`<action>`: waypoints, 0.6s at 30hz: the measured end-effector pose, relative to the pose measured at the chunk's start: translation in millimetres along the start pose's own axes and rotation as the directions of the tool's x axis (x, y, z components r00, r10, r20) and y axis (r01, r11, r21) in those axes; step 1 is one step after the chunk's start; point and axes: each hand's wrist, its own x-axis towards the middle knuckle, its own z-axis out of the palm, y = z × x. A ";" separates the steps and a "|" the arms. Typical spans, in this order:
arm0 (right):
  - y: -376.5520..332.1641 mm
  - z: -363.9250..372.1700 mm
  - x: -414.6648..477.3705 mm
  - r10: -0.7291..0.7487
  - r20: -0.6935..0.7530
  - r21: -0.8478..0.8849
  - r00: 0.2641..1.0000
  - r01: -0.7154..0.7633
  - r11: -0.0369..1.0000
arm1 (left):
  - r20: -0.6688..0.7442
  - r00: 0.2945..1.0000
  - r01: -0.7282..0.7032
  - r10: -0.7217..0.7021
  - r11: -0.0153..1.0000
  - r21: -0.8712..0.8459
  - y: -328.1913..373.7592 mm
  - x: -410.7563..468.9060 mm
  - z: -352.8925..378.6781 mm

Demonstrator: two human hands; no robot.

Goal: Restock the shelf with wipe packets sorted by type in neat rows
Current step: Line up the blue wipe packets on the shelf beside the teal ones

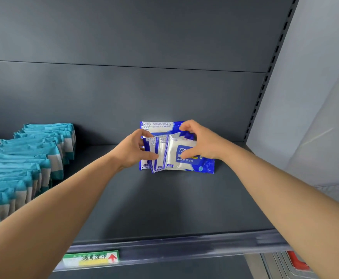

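Several blue and white alcohol wipe packets (172, 158) stand upright in a small bunch near the back of the dark grey shelf (164, 208). My left hand (132, 150) grips the bunch from its left side, thumb in front. On the right side my right hand (202, 141) holds the front packet, fingers over its top edge and thumb on its face. Along the shelf's left part runs a long row of teal and white wipe packets (30, 156), standing on edge, front to back.
The shelf's back panel (124, 93) rises right behind the blue packets. A slotted upright (265, 83) and a pale wall (315, 97) close the right side. A price rail with a green label (90, 258) runs along the front edge.
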 end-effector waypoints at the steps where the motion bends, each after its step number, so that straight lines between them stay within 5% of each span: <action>1: -0.1 -1.6 1.8 0.017 0.030 -0.028 0.999 -0.017 0.999 | 0.024 1.000 -0.003 0.003 1.000 0.000 -0.1 -1.6 -1.2; 5: -1.7 -5.5 5.9 0.095 0.133 -0.128 0.987 -0.078 0.989 | 0.053 0.998 -0.026 0.035 0.987 -0.158 -0.7 -4.1 -2.2; 9: -2.1 -13.4 -2.6 0.109 0.105 -0.117 0.988 -0.097 0.988 | -0.245 0.962 0.132 -0.125 0.991 0.014 -13.6 2.4 -9.4; 18: 10.7 -27.8 -14.4 0.170 0.108 -0.098 0.980 -0.160 0.982 | -0.132 0.931 0.334 -0.341 0.940 -0.075 -15.8 9.3 -3.2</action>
